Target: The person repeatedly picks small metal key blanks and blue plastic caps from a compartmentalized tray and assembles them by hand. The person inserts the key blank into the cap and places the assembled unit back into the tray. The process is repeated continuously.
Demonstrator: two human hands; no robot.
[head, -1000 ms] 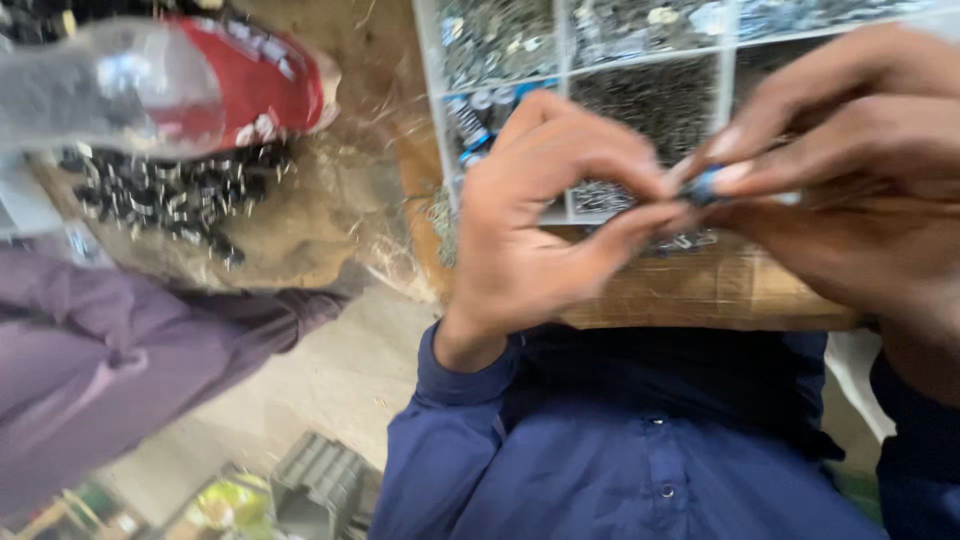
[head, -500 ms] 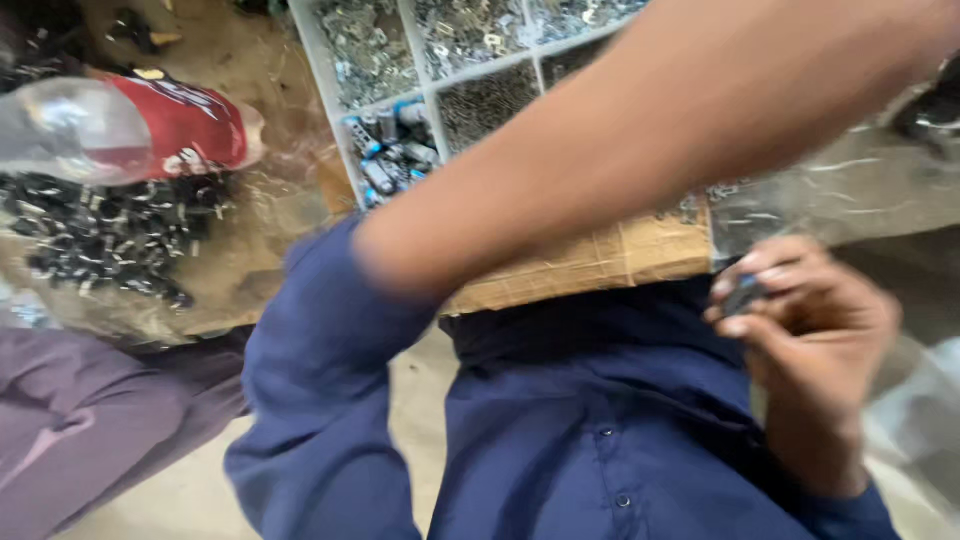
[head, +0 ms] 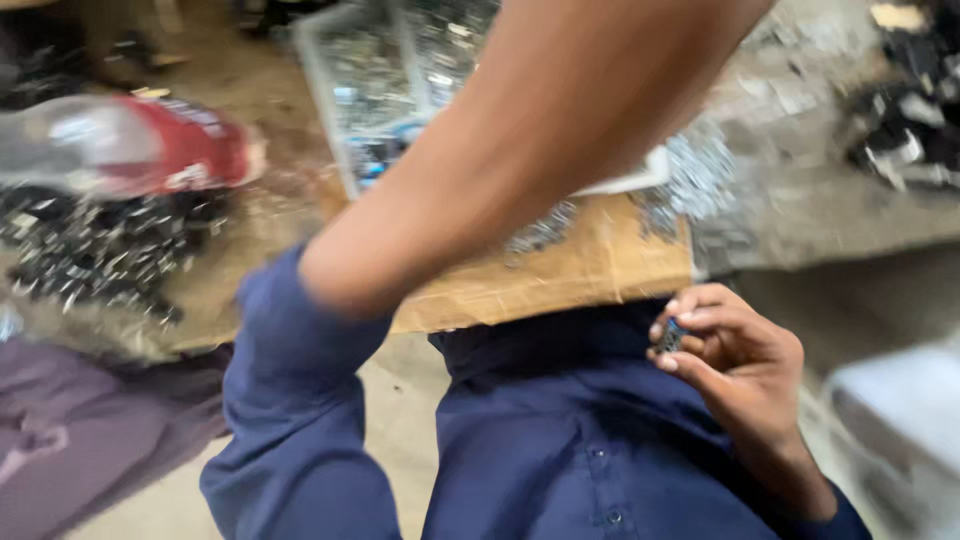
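Pinching a small dark part (head: 672, 335) between thumb and fingers (head: 690, 322) of my right hand (head: 735, 365), I hold it close to my chest, above my blue shirt (head: 560, 440). It looks like a tiny metal piece with a bluish glint, too blurred to tell its exact shape. I judge it stiff and light, hard enough that a firm squeeze won't hurt it, but small and smooth, so it could slip out if my grip loosens. Holding it by its two opposite sides, as now, seems the surest way. My left arm (head: 520, 170) stretches out across the cardboard-covered table (head: 600, 270) toward the white tray (head: 330, 110) of small metal bits; that hand is out of sight, so I cannot tell whether it is spread or closed.
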